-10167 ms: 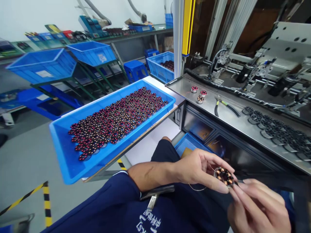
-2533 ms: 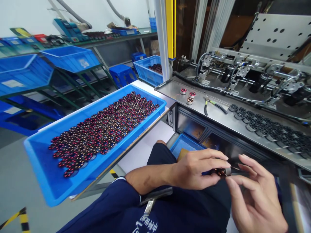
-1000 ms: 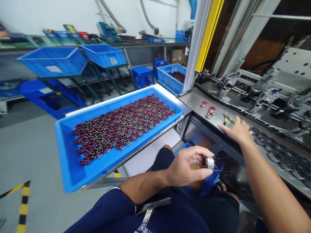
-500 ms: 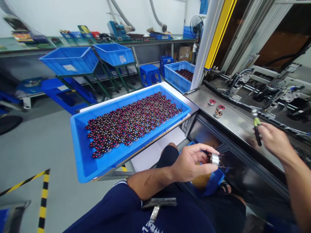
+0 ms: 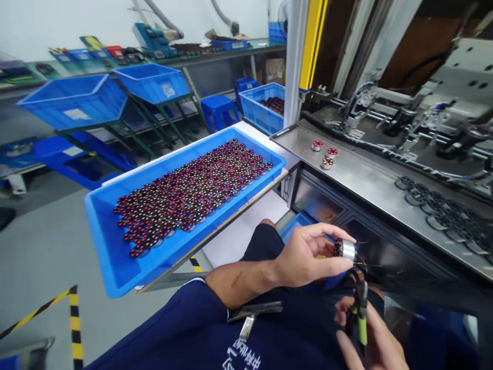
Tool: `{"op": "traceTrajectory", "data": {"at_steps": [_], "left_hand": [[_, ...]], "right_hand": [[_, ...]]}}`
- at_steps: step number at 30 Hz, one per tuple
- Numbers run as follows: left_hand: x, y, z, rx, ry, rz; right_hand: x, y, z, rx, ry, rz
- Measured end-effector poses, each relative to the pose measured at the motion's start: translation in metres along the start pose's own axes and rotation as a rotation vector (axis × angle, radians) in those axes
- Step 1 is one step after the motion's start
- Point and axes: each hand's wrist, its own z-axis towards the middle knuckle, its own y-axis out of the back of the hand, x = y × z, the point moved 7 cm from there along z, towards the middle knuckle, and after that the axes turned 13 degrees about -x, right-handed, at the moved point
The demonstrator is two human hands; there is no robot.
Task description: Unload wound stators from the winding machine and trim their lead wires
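My left hand (image 5: 295, 259) is closed around a small motor part (image 5: 348, 250), with a silver ring, dark windings and thin loose wires sticking out to the right. Thumb and fingers pinch it by its sides above my lap. Just below and to the right, my right hand (image 5: 379, 336) grips wire cutters (image 5: 362, 329) with green and black handles, jaws pointing up near the loose wires. Motion blurs the cutters a little, and I cannot tell whether their jaws touch a wire.
At my left, a blue tray (image 5: 100, 257) holds many similar motor parts. Three loose parts (image 5: 326, 163) sit on the metal bench (image 5: 358, 187). Black rings (image 5: 439, 221) lie along the bench's right side, before machine fixtures (image 5: 404, 121). Blue crates (image 5: 73, 105) stand farther back.
My right hand has come down and left from above the bench, bringing the cutters close below the motor part. My left hand still holds that part. The whole view has turned somewhat right.
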Motion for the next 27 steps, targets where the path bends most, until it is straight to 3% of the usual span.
{"op": "traceTrajectory", "data": {"at_steps": [5,14,19,23,27], "left_hand": [[0.005,-0.010,-0.007,0.025,0.025,0.026],[-0.001,-0.005,-0.012,0.028,0.007,0.027],[0.001,-0.005,-0.013,0.032,-0.008,0.040],[0.001,-0.006,-0.012,0.046,-0.027,0.043],[-0.009,-0.007,-0.013,0.037,-0.142,0.063]], "right_hand": [[0.007,0.002,0.016,-0.037,-0.002,-0.019],[0.014,0.002,0.024,-0.085,0.098,-0.029],[0.012,0.007,0.016,-0.120,0.149,-0.079],[0.002,0.009,0.007,-0.127,0.108,-0.089],[0.001,0.004,0.005,-0.070,0.125,-0.100]]}}
